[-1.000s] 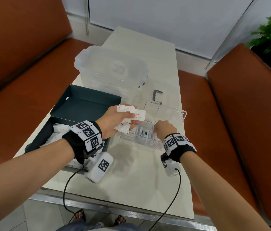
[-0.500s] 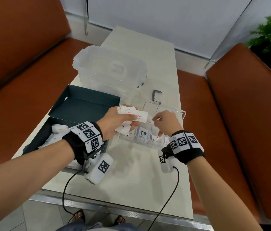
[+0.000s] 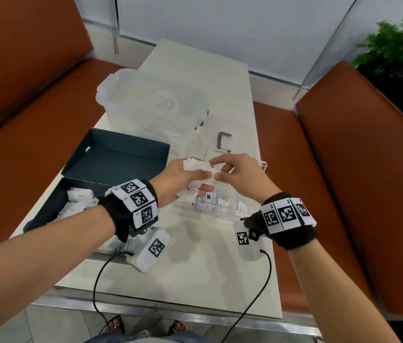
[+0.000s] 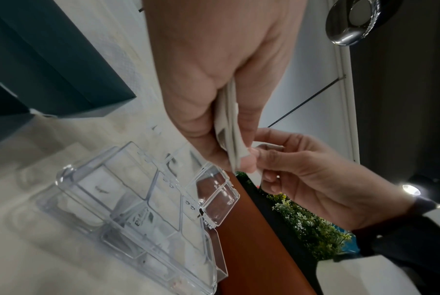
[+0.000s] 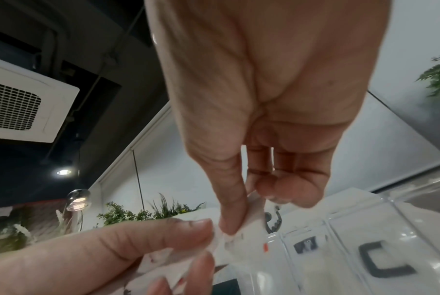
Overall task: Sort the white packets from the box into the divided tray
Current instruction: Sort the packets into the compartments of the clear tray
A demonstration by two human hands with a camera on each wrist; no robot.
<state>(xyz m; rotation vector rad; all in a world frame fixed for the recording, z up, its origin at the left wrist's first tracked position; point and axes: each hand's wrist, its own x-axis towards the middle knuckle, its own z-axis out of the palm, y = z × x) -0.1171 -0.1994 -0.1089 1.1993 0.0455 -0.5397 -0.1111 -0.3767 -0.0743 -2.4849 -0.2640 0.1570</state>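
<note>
My left hand (image 3: pixel 185 179) grips a bunch of white packets (image 3: pixel 199 169) above the near left part of the clear divided tray (image 3: pixel 222 214). My right hand (image 3: pixel 230 173) meets it from the right and pinches the end of one packet (image 5: pixel 235 233) between thumb and forefinger. In the left wrist view the packets (image 4: pixel 230 135) stick out edge-on from the left hand (image 4: pixel 223 111), with the right hand (image 4: pixel 289 165) on their tip. Tray compartments (image 4: pixel 138 201) hold some packets. More white packets (image 3: pixel 79 201) lie in the dark box (image 3: pixel 46 214) at the left.
The box's dark lid (image 3: pixel 118 154) lies open behind it. A large clear lidded bin (image 3: pixel 153 102) stands further back, with a grey clip (image 3: pixel 222 139) to its right. The table (image 3: pixel 195 273) is narrow, with orange benches (image 3: pixel 358 169) on both sides.
My right hand has risen out of the tray and moved left to the packets in my left hand, where it now pinches one. The left hand has stayed nearly in place.
</note>
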